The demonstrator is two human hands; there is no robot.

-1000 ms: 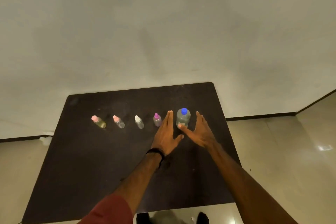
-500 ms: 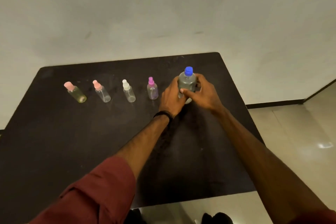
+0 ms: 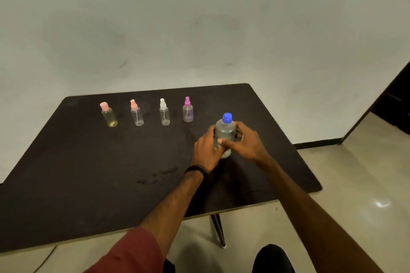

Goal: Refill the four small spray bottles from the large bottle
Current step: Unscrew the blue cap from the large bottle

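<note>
The large bottle (image 3: pixel 224 134) stands upright on the dark table (image 3: pixel 88 173), toward its right side, clasped between both hands; the left hand (image 3: pixel 206 150) curls round its left flank, fingers wrapped against the clear wall, a black band (image 3: pixel 196 170) at the wrist; the right hand (image 3: pixel 246 143) closes on it from the right, thumb laid across the front of the body and fingers bent round the far side; the blue cap (image 3: pixel 227 117) stays screwed on above both hands, and the bottle's base shows just below them, though whether it touches the tabletop cannot be told.

The large bottle is clear and appears to hold clear liquid, its level not readable; four small spray bottles stand in a row beyond and to the left, well apart from the hands; the purple-topped bottle (image 3: pixel 188 110) is nearest, with a faint violet tint low inside; next the white-topped bottle (image 3: pixel 164 112), looking empty but for its dip tube; then the pink-sprayer bottle (image 3: pixel 136 113), likewise clear; farthest left the pink-capped bottle (image 3: pixel 108 115), with a little yellowish liquid at the bottom.
</note>
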